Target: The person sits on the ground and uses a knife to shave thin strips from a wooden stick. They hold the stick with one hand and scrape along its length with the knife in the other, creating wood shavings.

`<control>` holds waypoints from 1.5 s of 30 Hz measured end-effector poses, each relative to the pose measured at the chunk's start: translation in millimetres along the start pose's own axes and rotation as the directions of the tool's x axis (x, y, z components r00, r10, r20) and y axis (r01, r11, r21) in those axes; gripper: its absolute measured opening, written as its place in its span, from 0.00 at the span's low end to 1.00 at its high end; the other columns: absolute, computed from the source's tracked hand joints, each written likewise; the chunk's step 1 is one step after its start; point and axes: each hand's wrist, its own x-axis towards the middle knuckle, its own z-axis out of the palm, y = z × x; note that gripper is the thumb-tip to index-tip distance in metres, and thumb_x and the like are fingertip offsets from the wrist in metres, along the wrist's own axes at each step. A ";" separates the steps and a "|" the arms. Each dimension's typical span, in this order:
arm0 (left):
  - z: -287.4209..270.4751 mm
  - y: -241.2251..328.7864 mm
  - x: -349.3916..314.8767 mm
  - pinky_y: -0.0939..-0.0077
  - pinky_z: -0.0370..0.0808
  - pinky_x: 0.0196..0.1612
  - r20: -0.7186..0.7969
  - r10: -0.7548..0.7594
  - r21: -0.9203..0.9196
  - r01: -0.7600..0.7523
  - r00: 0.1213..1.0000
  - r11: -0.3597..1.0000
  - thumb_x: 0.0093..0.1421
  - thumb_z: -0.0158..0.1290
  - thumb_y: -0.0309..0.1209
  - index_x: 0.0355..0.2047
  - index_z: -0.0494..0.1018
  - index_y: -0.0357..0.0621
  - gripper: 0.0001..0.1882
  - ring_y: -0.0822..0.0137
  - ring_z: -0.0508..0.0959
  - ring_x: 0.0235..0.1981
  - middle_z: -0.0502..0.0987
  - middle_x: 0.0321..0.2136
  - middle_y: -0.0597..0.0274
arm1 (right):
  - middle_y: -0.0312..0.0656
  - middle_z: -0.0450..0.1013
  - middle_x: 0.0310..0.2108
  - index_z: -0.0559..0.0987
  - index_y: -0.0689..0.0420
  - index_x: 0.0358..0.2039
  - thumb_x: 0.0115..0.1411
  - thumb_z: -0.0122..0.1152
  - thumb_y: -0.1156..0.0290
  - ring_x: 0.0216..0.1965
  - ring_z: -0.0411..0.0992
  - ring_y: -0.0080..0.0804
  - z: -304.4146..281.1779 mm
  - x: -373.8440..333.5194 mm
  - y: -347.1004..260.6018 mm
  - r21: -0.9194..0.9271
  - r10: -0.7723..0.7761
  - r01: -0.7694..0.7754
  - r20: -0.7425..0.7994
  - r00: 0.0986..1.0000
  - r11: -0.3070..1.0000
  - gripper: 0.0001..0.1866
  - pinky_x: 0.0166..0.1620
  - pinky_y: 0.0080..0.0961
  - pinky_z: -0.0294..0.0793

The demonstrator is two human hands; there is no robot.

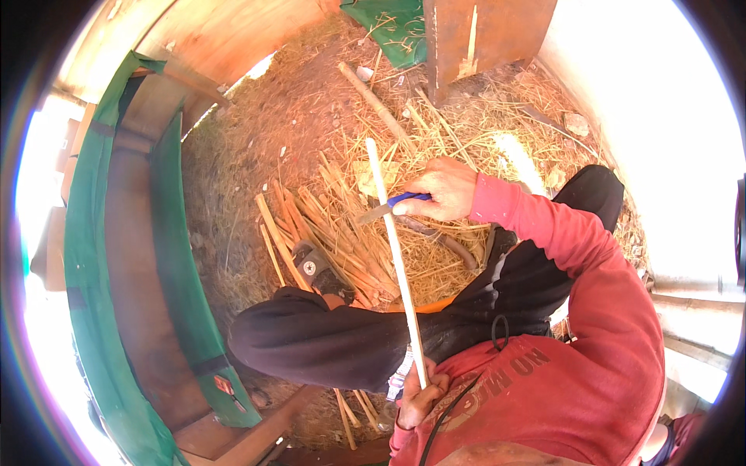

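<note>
Red sweatshirt [536,388] nearest; pale stick [399,268] slants from it.
Left hand [423,398] closed round lower end, likely steadying it; right hand [444,189] grips blue-handled knife [398,199], blade across stick.

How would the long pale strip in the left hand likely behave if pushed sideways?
The pale strip is probably fairly stiff, since it extends straight beyond the left hand. It is likely light for its length, being so slim.

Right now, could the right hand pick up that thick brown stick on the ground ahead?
Probably not straight away: the right hand is gripping a blue-handled knife. The thick stick lies nearby, seemingly uncovered, so the way looks free.
</note>
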 end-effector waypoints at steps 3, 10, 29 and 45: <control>18.3 11.4 0.1 0.81 0.51 0.21 -0.150 -0.064 -0.022 0.061 0.987 0.998 0.45 0.39 0.12 0.38 0.55 0.44 0.20 0.74 0.57 0.20 0.55 0.24 0.66 | 0.46 0.67 0.11 0.81 0.55 0.23 0.60 0.56 0.44 0.16 0.69 0.47 8.5 2.2 4.3 -0.076 0.000 -0.002 -0.027 1.000 0.997 0.25 0.20 0.39 0.64; 16.1 8.0 1.4 0.81 0.53 0.22 -0.046 -0.019 0.240 0.030 0.999 0.970 0.45 0.38 0.10 0.38 0.57 0.42 0.20 0.75 0.58 0.20 0.56 0.24 0.67 | 0.52 0.73 0.17 0.81 0.61 0.21 0.59 0.48 0.34 0.21 0.75 0.48 3.7 28.9 107.8 -0.130 0.602 -0.692 -0.397 0.693 0.710 0.37 0.26 0.43 0.72; 49.7 36.2 6.4 0.81 0.63 0.18 -0.460 0.225 0.651 0.154 0.859 0.743 0.58 0.60 0.29 0.36 0.64 0.40 0.15 0.78 0.65 0.15 0.66 0.17 0.68 | 0.46 0.66 0.11 0.80 0.55 0.25 0.58 0.60 0.48 0.13 0.67 0.46 35.8 -13.8 15.4 -0.005 -0.092 0.092 -0.102 0.990 0.996 0.21 0.19 0.38 0.64; 40.7 33.8 1.0 0.81 0.65 0.20 -0.424 0.191 0.652 0.153 0.885 0.743 0.57 0.62 0.43 0.36 0.66 0.41 0.21 0.79 0.68 0.18 0.69 0.18 0.69 | 0.49 0.67 0.12 0.81 0.60 0.26 0.63 0.53 0.48 0.14 0.69 0.45 28.1 2.3 32.4 0.220 -0.094 0.164 -0.298 0.950 0.962 0.26 0.21 0.37 0.67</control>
